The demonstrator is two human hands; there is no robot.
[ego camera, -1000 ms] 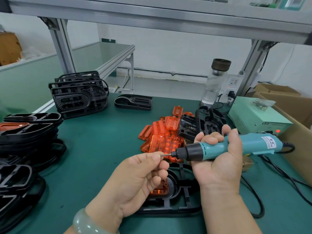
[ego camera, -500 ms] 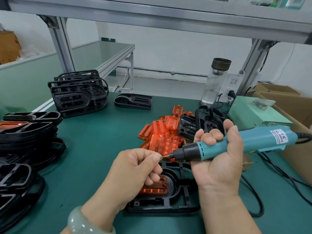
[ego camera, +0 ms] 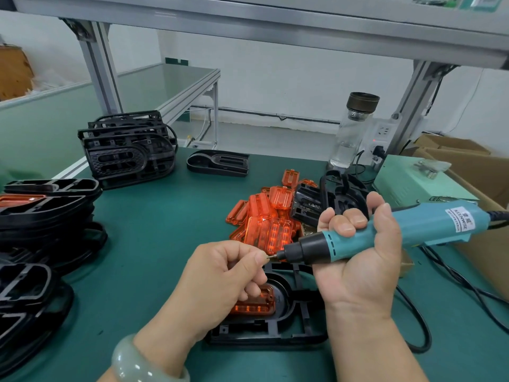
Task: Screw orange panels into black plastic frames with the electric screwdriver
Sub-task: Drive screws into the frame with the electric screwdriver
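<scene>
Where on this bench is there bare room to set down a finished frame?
Free: the green mat between the left frame stacks and the orange panels, up to the lone frame. Crowded: the right, with cables and power box.

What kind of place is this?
Probably a small factory's assembly bench: stacks of black frames, a pile of orange panels, and a corded electric screwdriver held in the right hand.

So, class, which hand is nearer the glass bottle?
Right. The right hand, holding the screwdriver, is in front of the glass bottle; the left hand further left.
</scene>
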